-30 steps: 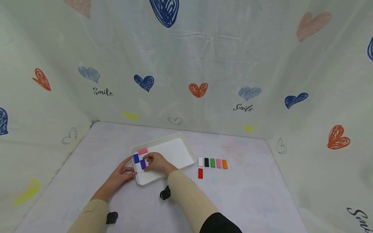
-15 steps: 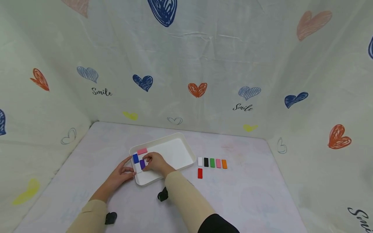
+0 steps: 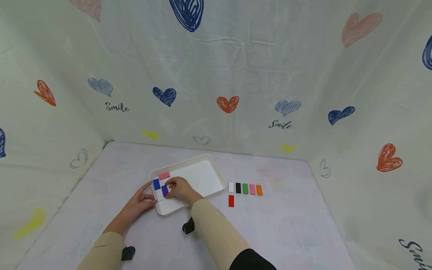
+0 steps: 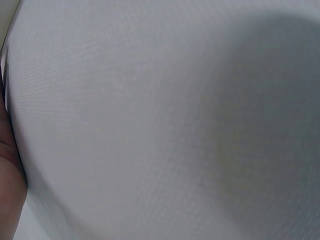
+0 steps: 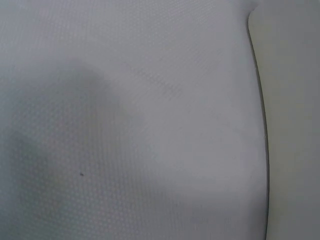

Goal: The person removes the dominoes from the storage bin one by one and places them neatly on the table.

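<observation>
A shallow white tray [image 3: 199, 176] lies at an angle on the table. Over its left part my right hand [image 3: 182, 189] pinches a small purple block [image 3: 164, 191] between thumb and fingers, low over the tray floor. A blue block [image 3: 156, 184] lies just left of the purple one, and a pink block [image 3: 164, 176] lies along the far rim. Next to them, a white piece [image 3: 159, 195] is close to the near left corner. My left hand [image 3: 137, 202] touches the tray's left rim with extended fingertips; only its edge shows in the left wrist view.
Right of the tray stands a row of small blocks: white [image 3: 231, 187], black [image 3: 238, 188], green [image 3: 245, 188], pink [image 3: 252, 189] and orange [image 3: 259, 190]. A red block [image 3: 231, 201] lies in front of the white one. A heart-printed curtain [image 3: 253, 75] surrounds the table [image 3: 287, 225].
Both hands keep nearly the same pose, the right one still at the purple block. The whole view shifts slightly; the blocks stay in their places.
</observation>
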Demonstrator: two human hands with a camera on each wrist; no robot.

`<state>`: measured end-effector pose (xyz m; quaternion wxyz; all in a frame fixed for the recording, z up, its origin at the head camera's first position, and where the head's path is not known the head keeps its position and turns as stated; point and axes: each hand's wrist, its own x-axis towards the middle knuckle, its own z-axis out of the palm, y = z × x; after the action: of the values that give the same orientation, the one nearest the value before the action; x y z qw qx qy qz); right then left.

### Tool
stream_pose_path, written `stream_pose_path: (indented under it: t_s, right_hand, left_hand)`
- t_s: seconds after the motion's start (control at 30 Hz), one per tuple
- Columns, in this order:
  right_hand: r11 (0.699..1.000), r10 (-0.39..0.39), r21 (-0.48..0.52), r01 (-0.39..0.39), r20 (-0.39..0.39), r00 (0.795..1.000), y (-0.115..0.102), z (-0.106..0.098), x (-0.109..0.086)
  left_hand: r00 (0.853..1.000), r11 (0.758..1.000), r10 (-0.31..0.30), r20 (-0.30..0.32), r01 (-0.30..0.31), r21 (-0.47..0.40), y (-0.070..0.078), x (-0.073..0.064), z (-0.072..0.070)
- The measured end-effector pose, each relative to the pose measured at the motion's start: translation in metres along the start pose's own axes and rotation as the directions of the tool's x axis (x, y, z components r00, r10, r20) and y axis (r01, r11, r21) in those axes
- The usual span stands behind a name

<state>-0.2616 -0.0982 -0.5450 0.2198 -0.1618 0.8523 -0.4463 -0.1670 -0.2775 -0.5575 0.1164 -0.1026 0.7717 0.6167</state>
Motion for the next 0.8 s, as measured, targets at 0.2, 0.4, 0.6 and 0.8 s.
stream_pose_path:
  t_s: [0.2,0.4,0.6,0.8]
  right_hand:
    - [1.000,0.017,-0.002,-0.017,0.016,1.000,0.003,-0.003,-0.001]
    - [0.999,-0.003,-0.031,0.005,0.086,0.996,0.005,-0.010,-0.001]
    - [0.999,-0.030,-0.013,0.033,0.173,0.985,0.000,-0.019,-0.004]
    - [0.997,-0.021,0.075,0.012,0.123,0.992,0.000,-0.032,-0.011]
  left_hand:
    - [1.000,1.000,0.001,0.015,-0.001,-0.007,0.000,0.002,0.001]
    - [1.000,1.000,0.006,0.026,-0.006,0.019,-0.001,0.002,0.001]
    - [1.000,0.999,0.005,0.030,-0.006,0.046,0.000,0.001,-0.002]
    - [1.000,0.999,-0.001,0.024,0.000,0.047,0.001,-0.001,0.000]
